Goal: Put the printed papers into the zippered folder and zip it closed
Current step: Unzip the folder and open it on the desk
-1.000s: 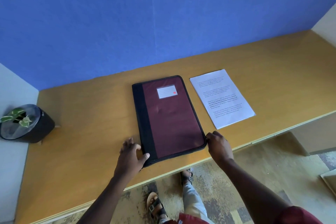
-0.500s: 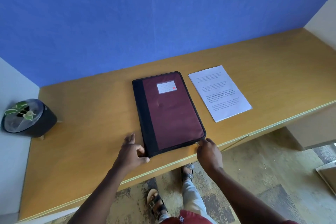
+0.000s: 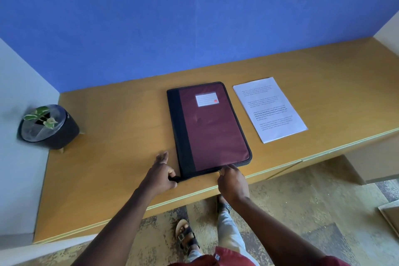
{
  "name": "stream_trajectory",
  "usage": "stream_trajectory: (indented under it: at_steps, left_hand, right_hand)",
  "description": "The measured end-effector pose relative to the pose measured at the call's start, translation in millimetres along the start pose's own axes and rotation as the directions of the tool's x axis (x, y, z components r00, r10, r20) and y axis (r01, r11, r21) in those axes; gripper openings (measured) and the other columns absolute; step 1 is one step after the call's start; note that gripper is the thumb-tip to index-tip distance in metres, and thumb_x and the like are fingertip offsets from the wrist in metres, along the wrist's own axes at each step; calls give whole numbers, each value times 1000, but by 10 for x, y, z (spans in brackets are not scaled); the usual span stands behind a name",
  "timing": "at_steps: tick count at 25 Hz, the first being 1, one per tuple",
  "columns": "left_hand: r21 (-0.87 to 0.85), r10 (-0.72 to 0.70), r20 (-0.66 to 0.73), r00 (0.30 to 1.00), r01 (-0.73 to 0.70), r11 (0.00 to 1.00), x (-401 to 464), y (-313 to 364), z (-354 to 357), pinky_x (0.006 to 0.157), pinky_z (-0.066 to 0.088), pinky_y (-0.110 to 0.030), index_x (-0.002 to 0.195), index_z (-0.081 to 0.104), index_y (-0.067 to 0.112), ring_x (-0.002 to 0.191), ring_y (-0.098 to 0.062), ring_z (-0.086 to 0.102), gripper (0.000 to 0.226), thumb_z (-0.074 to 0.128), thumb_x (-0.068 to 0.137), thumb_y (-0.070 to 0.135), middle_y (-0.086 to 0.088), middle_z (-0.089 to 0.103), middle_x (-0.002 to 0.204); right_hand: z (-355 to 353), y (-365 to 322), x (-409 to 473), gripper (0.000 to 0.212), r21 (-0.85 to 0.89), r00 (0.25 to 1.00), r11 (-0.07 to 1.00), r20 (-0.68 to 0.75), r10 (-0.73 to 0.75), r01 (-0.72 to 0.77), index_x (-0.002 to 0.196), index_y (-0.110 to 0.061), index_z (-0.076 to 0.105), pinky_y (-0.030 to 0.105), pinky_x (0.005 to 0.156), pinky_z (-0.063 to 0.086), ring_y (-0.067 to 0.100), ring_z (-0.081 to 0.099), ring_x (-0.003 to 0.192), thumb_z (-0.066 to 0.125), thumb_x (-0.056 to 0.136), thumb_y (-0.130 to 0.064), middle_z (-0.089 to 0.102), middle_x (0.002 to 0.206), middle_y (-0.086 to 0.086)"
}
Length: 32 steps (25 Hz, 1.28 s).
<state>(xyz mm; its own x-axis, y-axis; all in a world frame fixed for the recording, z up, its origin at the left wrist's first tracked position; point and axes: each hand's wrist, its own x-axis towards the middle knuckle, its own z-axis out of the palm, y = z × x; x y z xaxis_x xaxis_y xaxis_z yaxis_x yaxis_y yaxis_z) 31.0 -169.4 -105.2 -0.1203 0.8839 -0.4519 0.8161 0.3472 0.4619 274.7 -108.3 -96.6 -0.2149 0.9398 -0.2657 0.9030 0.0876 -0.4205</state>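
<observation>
A maroon zippered folder (image 3: 212, 127) with a black spine and a white label lies closed on the wooden desk (image 3: 121, 136). The printed papers (image 3: 269, 109) lie flat just to its right, apart from it. My left hand (image 3: 160, 174) pinches the folder's near left corner between thumb and fingers, index finger stretched out. My right hand (image 3: 232, 180) pinches the zipper pull on the folder's near edge, about midway along it.
A dark round pot with a small green plant (image 3: 48, 128) stands at the desk's far left. A blue wall backs the desk. The desk's front edge runs just under my hands, with patterned floor and my sandalled feet below.
My right hand has slid left along the folder's near edge from the right corner toward the middle. My left hand moved from resting flat to pinching the near left corner.
</observation>
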Motion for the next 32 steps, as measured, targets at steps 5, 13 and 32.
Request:
stream_trajectory:
  at_steps: [5, 13, 32]
  left_hand:
    - [-7, 7, -6, 1000, -7, 1000, -18, 18, -7, 112, 37, -41, 81, 66, 18, 152, -27, -7, 15, 79, 82, 23, -11, -3, 164]
    - [-3, -8, 19, 1000, 8, 1000, -14, 10, -7, 117, 30, -44, 82, 68, 15, 152, -28, -10, 14, 79, 82, 25, -8, -8, 164]
    - [-76, -81, -31, 996, 78, 994, 61, -3, -86, 92, 51, -31, 130, 63, 20, 148, -26, 29, 46, 62, 89, 1, -3, 11, 166]
  right_hand:
    - [129, -207, -52, 22, -11, 997, 999, 56, -46, 47, 97, -9, 66, 28, 62, 45, 27, 60, 77, 48, 83, -5, 67, 102, 5]
    - [321, -574, -143, 13, 35, 976, 992, 180, -124, 119, 78, -12, 59, 30, 59, 48, 27, 57, 67, 48, 81, -5, 64, 82, 6]
    - [356, -817, -55, 27, 17, 927, 970, 291, -236, 241, 89, -12, 70, 28, 56, 50, 23, 67, 68, 47, 96, -25, 71, 82, 8]
